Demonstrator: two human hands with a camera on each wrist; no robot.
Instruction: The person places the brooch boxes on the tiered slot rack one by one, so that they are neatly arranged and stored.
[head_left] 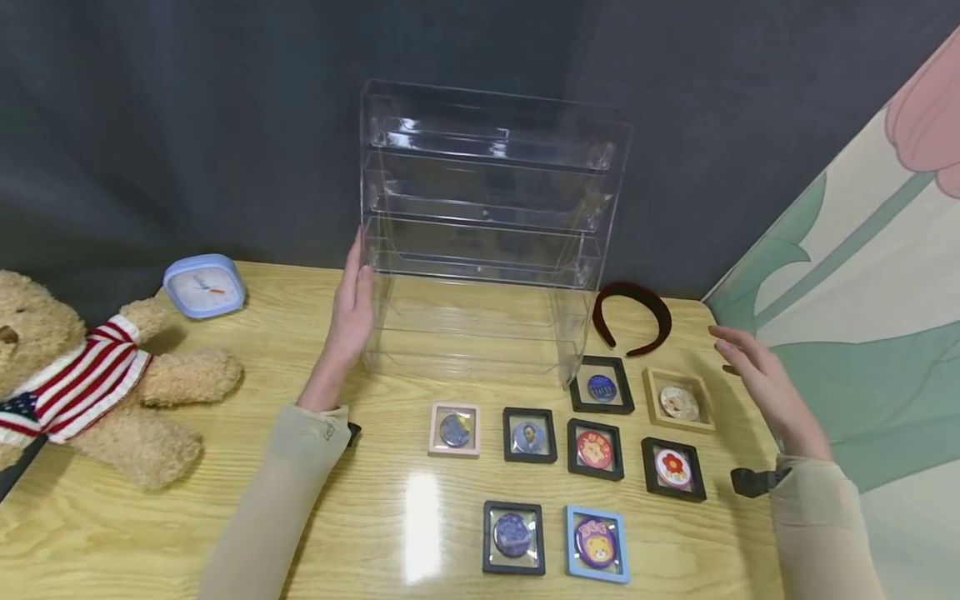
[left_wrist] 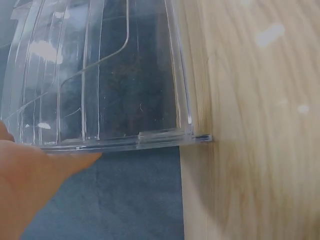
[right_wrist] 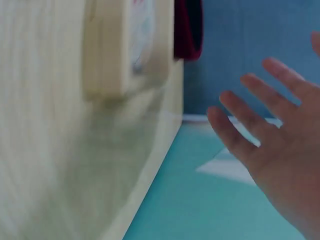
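Observation:
A clear plastic tiered display rack [head_left: 480,283] stands upright at the back of the table. My left hand [head_left: 351,304] lies along its left side with the fingers pointing up, touching the side panel. In the left wrist view, the hand [left_wrist: 40,175] is at the edge of the clear rack [left_wrist: 135,100]. My right hand [head_left: 772,392] hangs in the air at the right, holding nothing. Its fingers [right_wrist: 247,117] are spread in the right wrist view. Nearest to it are a wooden-framed round badge [head_left: 679,402] and a dark red headband [head_left: 637,290].
Several framed badges lie in front of the rack, among them a pink-framed one [head_left: 454,429], a blue-framed one [head_left: 597,544] and a black-framed one with a red flower [head_left: 672,469]. A blue clock [head_left: 204,287] and a teddy bear [head_left: 90,375] are at the left. Dark curtain [head_left: 187,125] hangs behind.

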